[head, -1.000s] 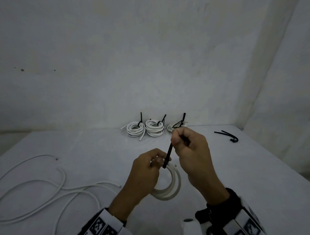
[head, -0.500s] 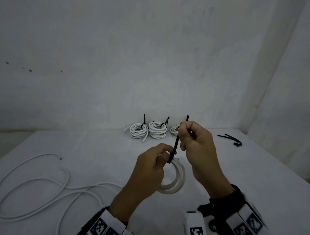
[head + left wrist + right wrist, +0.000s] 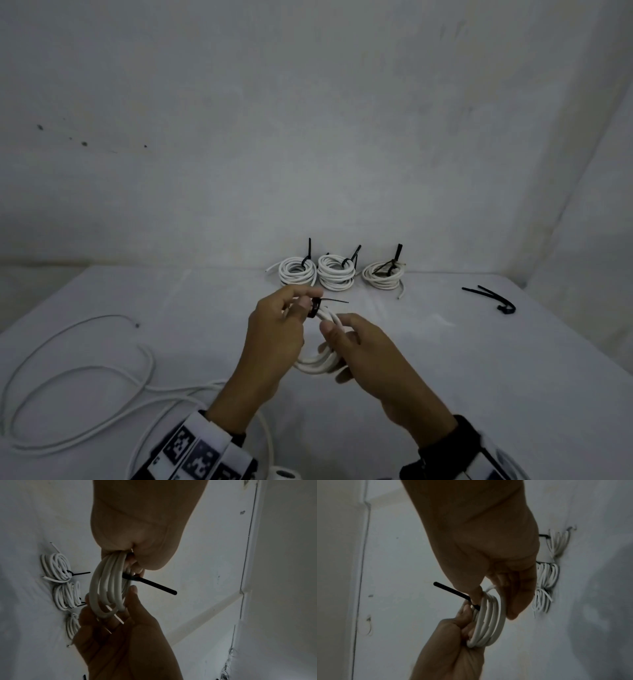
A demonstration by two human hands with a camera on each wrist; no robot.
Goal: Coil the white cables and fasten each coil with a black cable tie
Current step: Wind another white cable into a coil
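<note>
I hold a small white cable coil [image 3: 318,363] above the table with both hands. My left hand [image 3: 308,301] pinches its top, right beside the black cable tie [image 3: 334,301] wrapped round the strands. The tie's tail sticks out to the right. My right hand [image 3: 334,349] holds the coil's lower right side, thumb on top and fingers underneath. The left wrist view shows the coil [image 3: 106,588] hanging from my left hand's fingers, with the tie [image 3: 154,585] jutting out. In the right wrist view the coil [image 3: 488,622] sits between thumb and fingers, next to the tie [image 3: 452,591].
Three tied coils [image 3: 336,272] stand in a row at the back of the white table [image 3: 445,377] by the wall. Spare black ties [image 3: 493,298] lie at the far right. A long loose white cable [image 3: 78,370] sprawls over the left side, reaching the near edge.
My right hand let go of the tie's tail, which it was pulling upward, and dropped to take hold of the coil. The tail now points right instead of up.
</note>
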